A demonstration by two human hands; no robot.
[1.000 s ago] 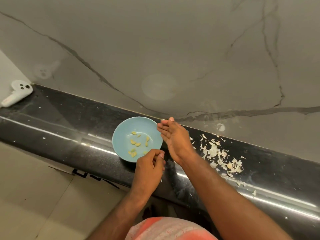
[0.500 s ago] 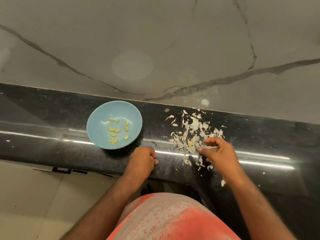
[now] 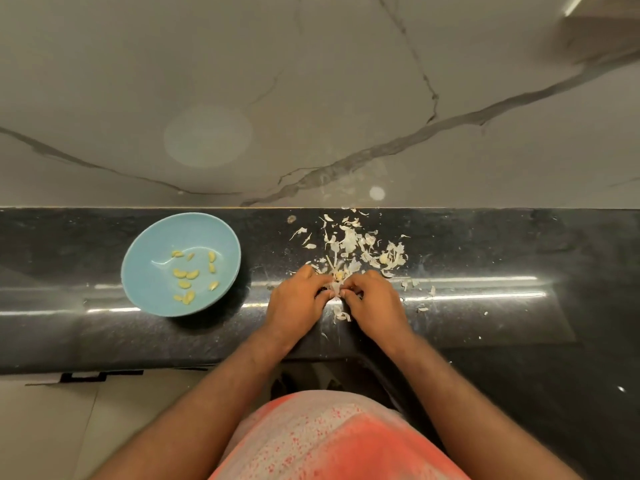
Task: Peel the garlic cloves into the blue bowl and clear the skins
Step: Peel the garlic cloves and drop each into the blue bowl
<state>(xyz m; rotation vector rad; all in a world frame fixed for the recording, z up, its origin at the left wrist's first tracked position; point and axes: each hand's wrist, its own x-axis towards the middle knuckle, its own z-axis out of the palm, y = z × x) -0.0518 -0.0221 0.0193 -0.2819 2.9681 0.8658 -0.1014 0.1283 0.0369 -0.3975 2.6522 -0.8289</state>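
Head view: garlic clove [image 3: 335,288] pinched between left hand [image 3: 297,301], right hand [image 3: 376,301].

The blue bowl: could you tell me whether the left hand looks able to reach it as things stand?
Probably yes. The blue bowl sits left of the left hand, with only bare counter between them. Both it and the right hand pinch a garlic piece, so it would need to let go first.

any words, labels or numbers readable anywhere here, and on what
None readable. The blue bowl, the black counter, the marbled wall and the shirt carry no text.
The black marks under the counter edge look like a pattern, not letters.
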